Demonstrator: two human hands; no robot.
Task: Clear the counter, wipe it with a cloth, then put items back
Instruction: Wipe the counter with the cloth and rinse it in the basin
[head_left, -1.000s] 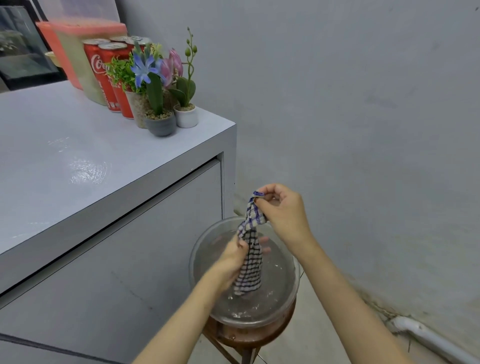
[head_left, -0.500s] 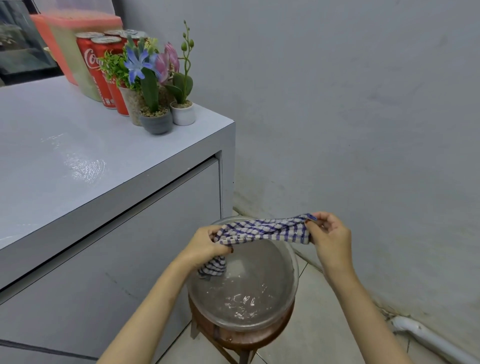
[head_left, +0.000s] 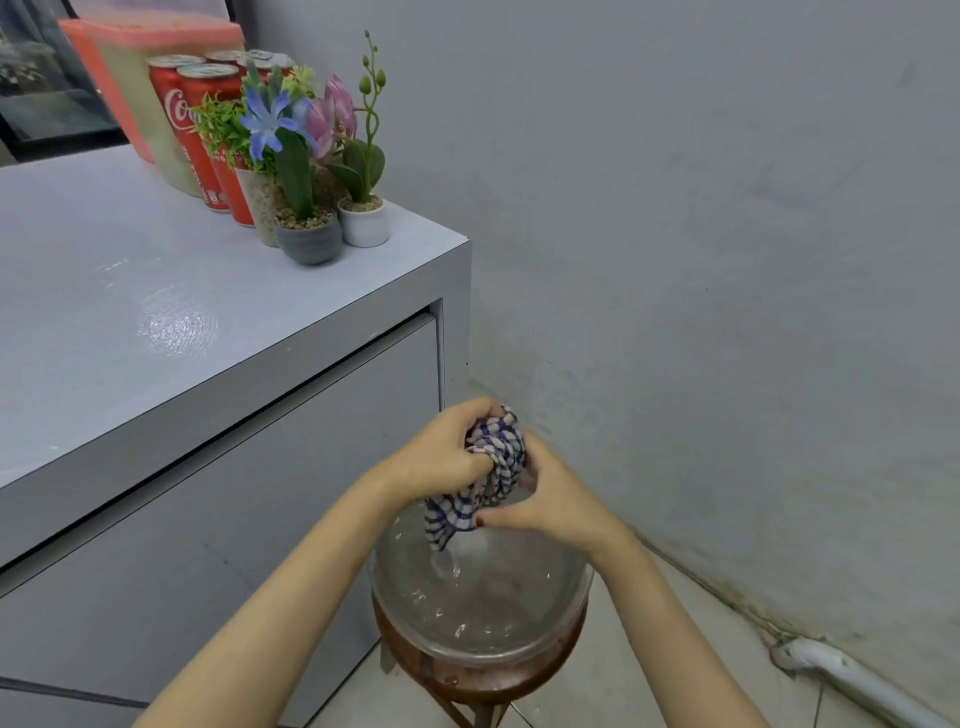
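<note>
Counter (head_left: 156, 291) items, red cans (head_left: 189, 140) and small potted plants (head_left: 309, 239), are grouped at the far corner, judged so that the glossy near part can be wiped. Beside it, a clear bowl (head_left: 493, 618) is set on a stool (head_left: 457, 680) to catch drips. Over the bowl, the checked cloth (head_left: 496, 460) is bunched between left hand (head_left: 441, 460) and right hand (head_left: 556, 512), the fingers of both clamped round it, apparently for wringing.

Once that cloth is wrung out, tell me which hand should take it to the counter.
Left, probably. The counter lies on that side, and the left hand grips the cloth nearer the counter's edge. The right hand, also gripping, sits toward the wall.
</note>
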